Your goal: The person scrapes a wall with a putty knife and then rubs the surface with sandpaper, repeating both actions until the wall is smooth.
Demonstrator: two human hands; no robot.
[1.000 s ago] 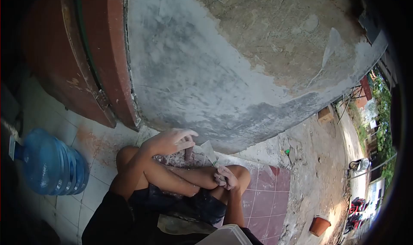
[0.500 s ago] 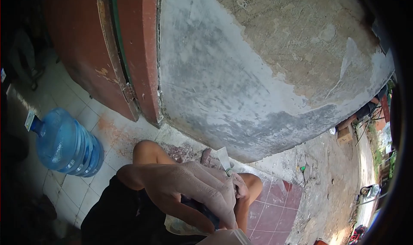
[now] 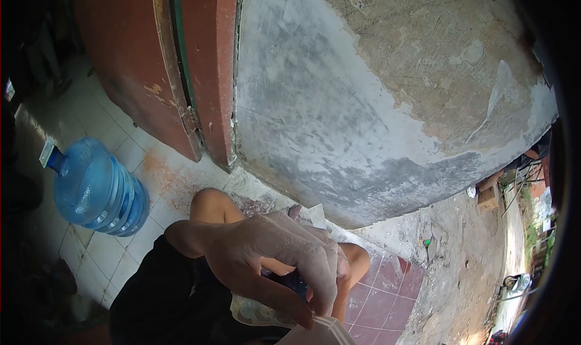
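My left hand point(image 3: 266, 254) hangs big in the foreground, reaching from my left side across my lap toward the right. The white tub point(image 3: 324, 336) sits at the very bottom edge of the view, in front of me and just under that hand, with only a corner of its rim showing. It lies straight below my fingertips point(image 3: 324, 302), so the way to it is down and slightly toward me, not sideways. The thumb point(image 3: 284, 308) points at the same rim from the left, with an empty gap between thumb and fingers. The hand is loosely curled and grasps nothing. I cannot tell whether the tips already touch the rim or hover just above it.

My right hand point(image 3: 344, 266) is mostly hidden behind the left one, near my right knee point(image 3: 358, 257). I cannot tell whether it holds anything. The left hand is clearly the nearer one to the tub.

The grey plastered wall point(image 3: 363, 121) rises just past my knees, beside the red door point(image 3: 139, 72). A blue water jug point(image 3: 97, 184) lies on its side on the tiled floor point(image 3: 151, 163), well apart to my left.
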